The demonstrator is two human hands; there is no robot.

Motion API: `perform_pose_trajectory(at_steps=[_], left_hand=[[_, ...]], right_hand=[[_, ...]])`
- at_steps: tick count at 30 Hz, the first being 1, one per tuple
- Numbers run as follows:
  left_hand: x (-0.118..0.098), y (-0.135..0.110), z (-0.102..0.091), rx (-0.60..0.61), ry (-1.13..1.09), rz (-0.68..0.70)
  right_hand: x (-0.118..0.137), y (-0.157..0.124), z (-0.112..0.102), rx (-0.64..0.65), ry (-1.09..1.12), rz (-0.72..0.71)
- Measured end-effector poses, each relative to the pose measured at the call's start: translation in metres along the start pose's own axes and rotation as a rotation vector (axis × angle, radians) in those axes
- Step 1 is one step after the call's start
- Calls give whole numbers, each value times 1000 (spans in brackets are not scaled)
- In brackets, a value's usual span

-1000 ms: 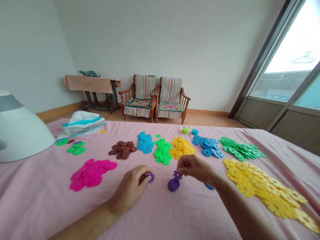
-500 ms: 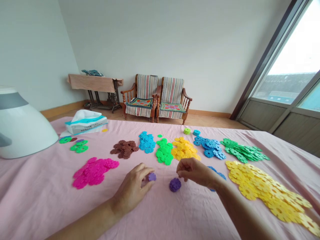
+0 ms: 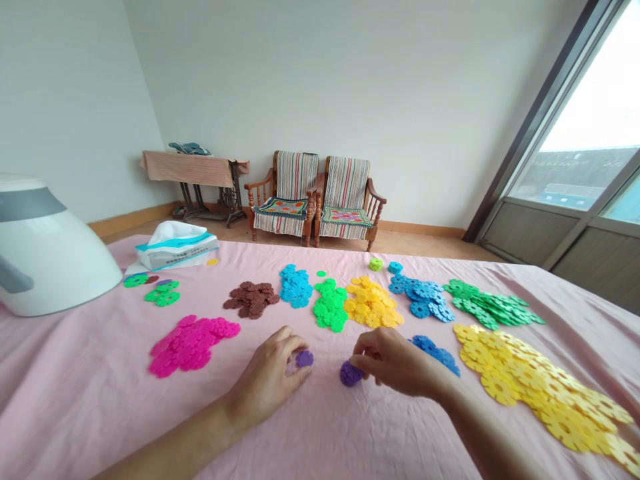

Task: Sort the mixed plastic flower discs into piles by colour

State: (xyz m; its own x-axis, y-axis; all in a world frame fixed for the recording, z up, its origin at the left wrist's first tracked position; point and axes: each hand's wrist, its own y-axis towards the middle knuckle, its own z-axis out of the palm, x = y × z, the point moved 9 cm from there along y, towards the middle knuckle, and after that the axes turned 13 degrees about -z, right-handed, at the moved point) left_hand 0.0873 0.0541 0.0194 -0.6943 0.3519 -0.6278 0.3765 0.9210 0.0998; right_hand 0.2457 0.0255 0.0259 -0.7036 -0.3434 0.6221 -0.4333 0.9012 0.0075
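Observation:
My left hand rests on the pink cloth with its fingers curled around a small purple snowflake disc. My right hand is lowered beside it, fingertips pinched on a small stack of purple discs that sits on the cloth. Just beyond my right wrist lies a small blue pile.
Sorted piles of discs lie across the cloth: magenta, brown, light blue, green, yellow, blue, dark green and a long yellow spread. A tissue pack and white appliance stand left.
My right hand set a purple disc onto the stack, lifted slightly, then came down onto the stack again. My left hand kept its purple disc and shifted a little right.

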Motion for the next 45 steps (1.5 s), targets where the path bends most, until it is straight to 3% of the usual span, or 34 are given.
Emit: perform_pose_trajectory(at_steps=[10,15,19,23,27,33,38,42,45], left_hand=[[4,3,1,14,12,-20],[-4,-1,-1,-25,53,41],[-7,-4,-2,-54,47,72],[-14,-5,-5,-72,-38,75],[-41,-5,-7,-66,-88,137],[-74,1,15,47,-34,193],[-72,6,29,78,-3,185],[-62,3,20,47,-87,172],[-46,1,15,28,-114,110]], right_hand=[[-2,6,3,-42,94,-20],[-31,13,-12,-291,24,45],[-48,18,-8,-353,-20,50],[-55,20,-5,-360,-41,30],[-55,20,-6,-353,-37,18],[-49,18,-9,-347,-31,8],[-46,17,-9,-343,-29,19],[-47,16,-9,-270,16,19],[-49,12,-6,-141,77,17]])
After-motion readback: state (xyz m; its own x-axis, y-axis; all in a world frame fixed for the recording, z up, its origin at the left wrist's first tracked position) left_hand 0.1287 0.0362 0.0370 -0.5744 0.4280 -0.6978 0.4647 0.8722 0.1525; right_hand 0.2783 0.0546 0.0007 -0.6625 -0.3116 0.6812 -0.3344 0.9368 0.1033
